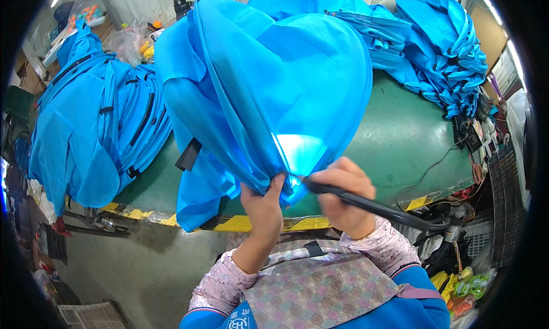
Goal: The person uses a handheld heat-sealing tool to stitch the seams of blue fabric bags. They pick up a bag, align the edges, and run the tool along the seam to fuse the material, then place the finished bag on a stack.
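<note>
My left hand (pixel 265 210) pinches the lower seam of a large blue fabric piece (pixel 269 77), thumb up against its edge. This fabric stands up in a rounded, hoop-edged shape with a dark strap (pixel 188 154) at its left. My right hand (pixel 350 194) is closed just right of the seam; what its fingers hold is hidden. A long black bar (pixel 380 206) crosses in front of that hand, its narrow end close to the seam. Past that end, a bright patch of light falls on the fabric.
The green table (pixel 394 140) has a yellow-and-black striped front edge (pixel 234 223). Folded blue fabric bundles lie left (pixel 103 129) and far right (pixel 440 54). A thin cable (pixel 426 174) trails over the right side. Crates and bags crowd the lower right; coloured small items (pixel 86 14) lie back left.
</note>
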Tool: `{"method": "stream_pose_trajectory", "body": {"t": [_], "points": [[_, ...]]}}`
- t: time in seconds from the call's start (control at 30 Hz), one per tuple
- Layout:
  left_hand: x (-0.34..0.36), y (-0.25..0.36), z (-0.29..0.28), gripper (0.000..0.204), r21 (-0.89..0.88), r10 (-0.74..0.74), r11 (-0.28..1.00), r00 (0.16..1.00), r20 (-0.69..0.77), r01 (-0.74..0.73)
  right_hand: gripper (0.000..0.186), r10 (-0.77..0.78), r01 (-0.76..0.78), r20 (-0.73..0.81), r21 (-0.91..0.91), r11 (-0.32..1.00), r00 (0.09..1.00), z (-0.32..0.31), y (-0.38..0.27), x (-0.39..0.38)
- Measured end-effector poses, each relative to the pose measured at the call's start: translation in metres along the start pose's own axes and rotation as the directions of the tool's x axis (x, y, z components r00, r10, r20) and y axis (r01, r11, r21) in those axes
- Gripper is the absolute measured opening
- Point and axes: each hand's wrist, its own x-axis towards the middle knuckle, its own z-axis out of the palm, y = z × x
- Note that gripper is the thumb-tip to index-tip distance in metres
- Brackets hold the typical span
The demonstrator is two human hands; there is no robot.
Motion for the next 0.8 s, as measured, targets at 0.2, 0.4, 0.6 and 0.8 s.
{"method": "stream_pose_trajectory", "body": {"t": [0.2,0.4,0.6,0.8], "points": [[0.000,0.039,-0.023,0.044,0.212,-0.388,0.916,0.883,0.265,0.340,0.046,-0.134,-0.138,-0.448,-0.523,0.841,0.884,-0.023,0.071,0.019],[0.068,0.182,-0.032,0.025,0.680,-0.290,0.662,0.730,0.620,-0.315,0.049,-0.108,-0.053,-0.439,-0.338,0.940,0.892,-0.005,0.093,0.044],[0.211,0.191,-0.013,0.068,0.612,0.106,0.740,0.947,0.304,-0.279,0.044,-0.235,0.130,-0.434,-0.257,0.958,0.870,0.010,0.076,0.049],[0.215,0.279,0.043,0.059,0.622,0.120,0.461,0.739,0.663,-0.633,0.041,-0.295,0.065,-0.516,-0.418,0.906,0.804,-0.056,0.039,0.045]]}}
